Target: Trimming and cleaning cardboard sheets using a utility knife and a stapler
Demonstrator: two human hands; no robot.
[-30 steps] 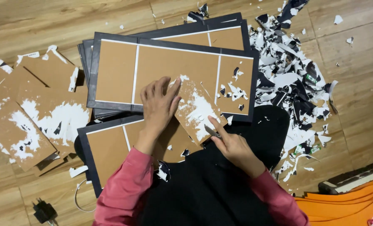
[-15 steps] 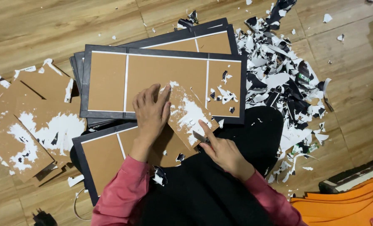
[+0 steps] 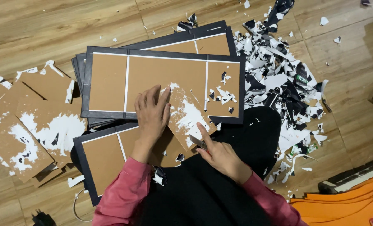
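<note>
My left hand (image 3: 152, 116) lies flat, fingers spread, pressing down a brown cardboard piece (image 3: 186, 115) that carries patches of white paper. My right hand (image 3: 220, 155) holds a small metal blade (image 3: 197, 142) with the forefinger along it, its tip against the piece's lower right edge. The piece rests on a large brown board with a black border and white lines (image 3: 161, 81). A second such board (image 3: 107, 152) lies across my lap, under my left wrist.
More black-edged boards (image 3: 195, 39) are stacked behind. Scraped brown cardboard pieces (image 3: 31, 125) lie on the wooden floor at left. A heap of black and white paper scraps (image 3: 282, 88) sits at right. Orange sheets (image 3: 345, 205) lie at bottom right.
The view has shifted slightly. My right hand has drawn the blade a little down and toward me along the piece's edge. My left hand keeps pressing the piece.
</note>
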